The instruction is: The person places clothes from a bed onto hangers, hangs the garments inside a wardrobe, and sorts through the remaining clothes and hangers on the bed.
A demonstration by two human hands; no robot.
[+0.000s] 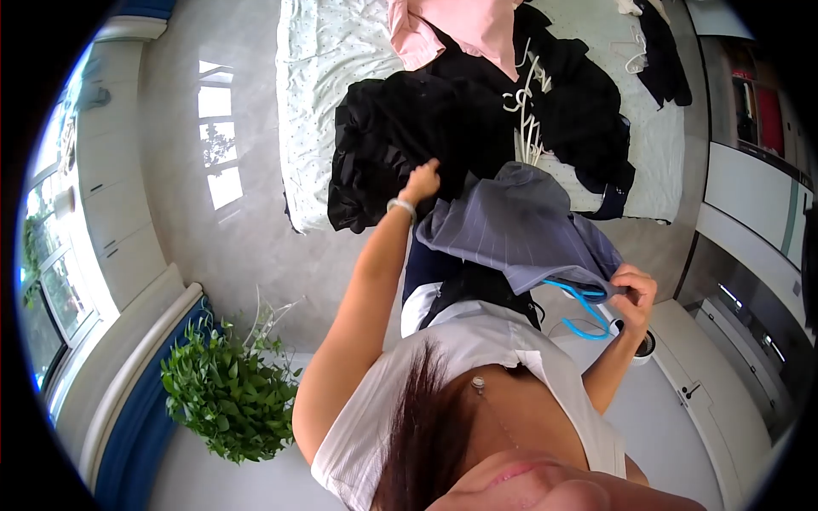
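A grey garment with thin pale stripes point(520, 221) hangs spread in front of my body, its lower end by the bed's near edge. My right hand point(632, 296) is closed on a corner of it. A bright blue hanger point(588, 315) pokes out of the garment beside those fingers, its hook free. My left hand point(422, 181) is closed in a fist just above the garment's left side, over a heap of black clothes point(383, 128). What its fingers hold, if anything, is hidden.
Several white hangers point(530, 111) lie among black clothes on the bed point(311, 111). A pink garment point(464, 30) is at the far side. More dark clothing point(665, 60) lies on the right. A leafy plant point(230, 387) stands at left; cabinets point(750, 192) line the right.
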